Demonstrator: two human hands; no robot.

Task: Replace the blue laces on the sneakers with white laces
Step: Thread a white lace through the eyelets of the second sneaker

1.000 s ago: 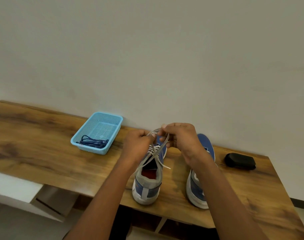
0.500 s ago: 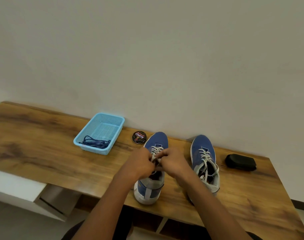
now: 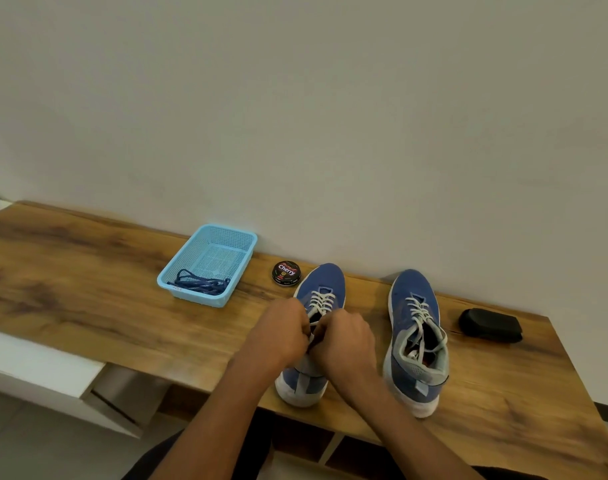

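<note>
Head view: left hand and right hand apparently pinch the left sneaker's white lace.

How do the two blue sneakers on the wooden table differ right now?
The left blue sneaker has both hands on it: the left hand and right hand pinch its white lace at the tongue. The right blue sneaker stands untouched, its lace ends tucked loosely inside. Both wear white laces and point toward the wall.
</note>
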